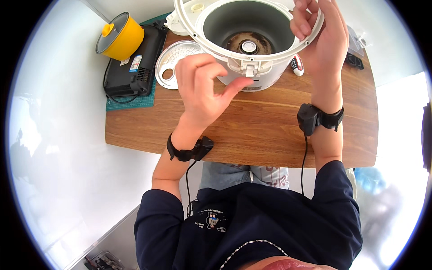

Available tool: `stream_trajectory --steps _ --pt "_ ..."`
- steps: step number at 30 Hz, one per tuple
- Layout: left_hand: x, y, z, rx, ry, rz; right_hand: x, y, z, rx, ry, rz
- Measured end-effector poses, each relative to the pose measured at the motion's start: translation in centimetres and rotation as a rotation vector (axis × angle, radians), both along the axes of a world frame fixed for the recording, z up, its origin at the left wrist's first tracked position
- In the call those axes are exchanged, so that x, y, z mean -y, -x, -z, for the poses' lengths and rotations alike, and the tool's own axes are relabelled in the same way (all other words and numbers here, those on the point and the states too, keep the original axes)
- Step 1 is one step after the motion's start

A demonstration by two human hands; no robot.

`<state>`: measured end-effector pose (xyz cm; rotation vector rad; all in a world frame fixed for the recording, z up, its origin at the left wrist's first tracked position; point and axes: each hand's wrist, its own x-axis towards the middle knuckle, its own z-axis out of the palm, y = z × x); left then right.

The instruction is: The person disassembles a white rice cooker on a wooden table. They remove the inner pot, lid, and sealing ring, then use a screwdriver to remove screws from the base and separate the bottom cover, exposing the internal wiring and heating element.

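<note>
Lettered navy shirt (pixel 256 220), white cooker (pixel 275 74), stickered black appliance (pixel 123 78)

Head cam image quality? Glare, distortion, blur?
Head view: white area at far right overexposed; fisheye bows lines toward the rim, corners black; cooker readable inside; left hand without obvious smear; right hand clipped at the top edge.

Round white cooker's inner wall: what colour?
Inner wall of the round white cooker: plain grey; shows best in the head view.
</note>
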<state>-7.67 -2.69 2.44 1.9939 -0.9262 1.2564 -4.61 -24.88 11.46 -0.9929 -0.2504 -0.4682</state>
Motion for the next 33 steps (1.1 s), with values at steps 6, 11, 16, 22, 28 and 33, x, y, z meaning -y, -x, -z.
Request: stream_trajectory --steps 6,11,16,22,28,33 --pt "0.2 -1.4 0.2 -0.245 0.221 0.130 0.1 -0.7 1.3 0.126 -0.189 -0.175" --pt "-0.4 -2.5 0.1 -0.413 0.143 0.293 0.0 -0.2 1.4 0.309 -0.141 -0.208" --pt "-0.6 -3.3 -0.6 -0.368 -0.030 0.312 2.0 0.4 1.3 0.502 -0.037 -0.580" --pt "-0.8 -3.1 -0.6 -0.459 -0.010 0.329 4.3 0.2 0.1 0.628 0.352 -0.783" --pt "-0.9 -2.8 -1.3 -0.455 -0.038 0.339 3.8 0.4 -0.1 0.636 0.346 -0.743" --pt "-0.9 -2.5 -1.7 -0.522 -0.024 0.323 2.6 0.5 0.2 0.460 0.045 -0.748"
